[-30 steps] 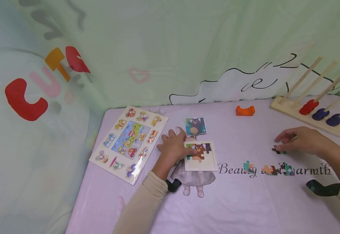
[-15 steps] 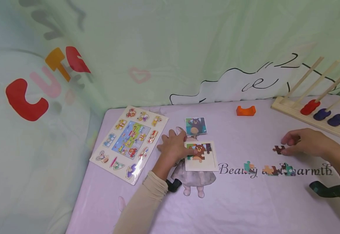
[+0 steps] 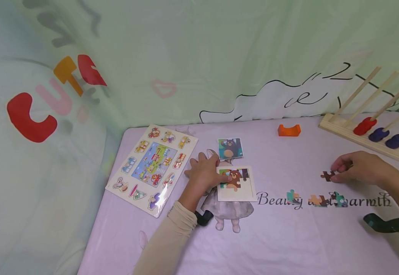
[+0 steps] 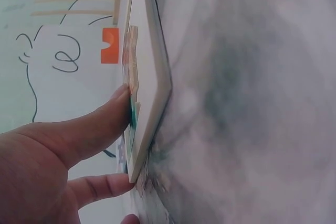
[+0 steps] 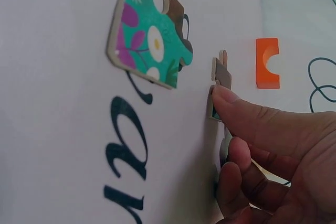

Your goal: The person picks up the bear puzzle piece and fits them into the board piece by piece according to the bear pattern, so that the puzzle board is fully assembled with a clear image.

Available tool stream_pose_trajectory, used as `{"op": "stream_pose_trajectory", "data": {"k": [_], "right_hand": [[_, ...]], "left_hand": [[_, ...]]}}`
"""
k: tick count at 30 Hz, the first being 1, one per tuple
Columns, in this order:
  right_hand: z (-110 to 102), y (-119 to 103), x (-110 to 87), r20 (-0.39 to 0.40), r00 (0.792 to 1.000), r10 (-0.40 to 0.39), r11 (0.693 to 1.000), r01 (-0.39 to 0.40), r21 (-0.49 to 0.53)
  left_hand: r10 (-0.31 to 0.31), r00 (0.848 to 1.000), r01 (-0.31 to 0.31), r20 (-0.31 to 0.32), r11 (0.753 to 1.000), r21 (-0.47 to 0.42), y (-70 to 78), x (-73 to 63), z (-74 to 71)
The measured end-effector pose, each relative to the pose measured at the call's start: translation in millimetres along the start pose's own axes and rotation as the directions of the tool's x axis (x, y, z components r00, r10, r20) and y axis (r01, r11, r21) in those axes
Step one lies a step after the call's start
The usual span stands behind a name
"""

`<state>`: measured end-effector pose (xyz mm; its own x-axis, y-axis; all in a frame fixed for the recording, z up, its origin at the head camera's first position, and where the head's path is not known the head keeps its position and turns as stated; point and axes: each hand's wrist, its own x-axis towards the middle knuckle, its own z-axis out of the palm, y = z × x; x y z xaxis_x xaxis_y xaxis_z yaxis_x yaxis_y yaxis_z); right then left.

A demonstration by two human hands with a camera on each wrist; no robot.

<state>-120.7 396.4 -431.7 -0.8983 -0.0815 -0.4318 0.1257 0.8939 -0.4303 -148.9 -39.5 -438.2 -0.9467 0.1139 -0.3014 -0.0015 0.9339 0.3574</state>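
My left hand (image 3: 204, 173) lies at the left edge of a white puzzle board (image 3: 237, 194), its fingers spread. Its thumb presses on the joined bear pieces (image 3: 233, 179), and in the left wrist view a fingertip touches the edge of the board (image 4: 152, 77). To the right, my right hand (image 3: 361, 168) pinches a brown jigsaw piece (image 3: 328, 176) by its right side. In the right wrist view the thumb partly covers that jigsaw piece (image 5: 222, 74). Loose pieces lie below it: a teal and peach piece (image 3: 292, 196), a peach and brown piece (image 3: 318, 201) and a teal flowered piece (image 3: 340, 200).
A bear picture card (image 3: 230, 148) lies just behind the puzzle board. On the left is a vehicle peg puzzle (image 3: 154, 164). An orange notched block (image 3: 289, 130) and a wooden bead rack (image 3: 378, 139) stand at the back right. Fabric curtains border the table.
My right hand has shifted slightly to the right and uncovered more of the brown jigsaw piece. The left hand and the puzzle board have stayed put.
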Motion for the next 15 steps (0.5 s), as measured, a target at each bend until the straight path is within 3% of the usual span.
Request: {"op": "stream_pose_trajectory", "data": {"k": [11, 15], "right_hand": [[0.7, 0.8, -0.4, -0.006, 1.0, 0.001, 1.0, -0.001, 0.0], [0.8, 1.8, 0.2, -0.002, 1.0, 0.004, 1.0, -0.004, 0.003]], "left_hand": [[0.031, 0.993, -0.025, -0.117, 0.998, 0.054, 2.9, -5.0, 1.5], [0.057, 0.99, -0.049, -0.126, 0.997, 0.062, 3.1, -5.9, 0.8]]}}
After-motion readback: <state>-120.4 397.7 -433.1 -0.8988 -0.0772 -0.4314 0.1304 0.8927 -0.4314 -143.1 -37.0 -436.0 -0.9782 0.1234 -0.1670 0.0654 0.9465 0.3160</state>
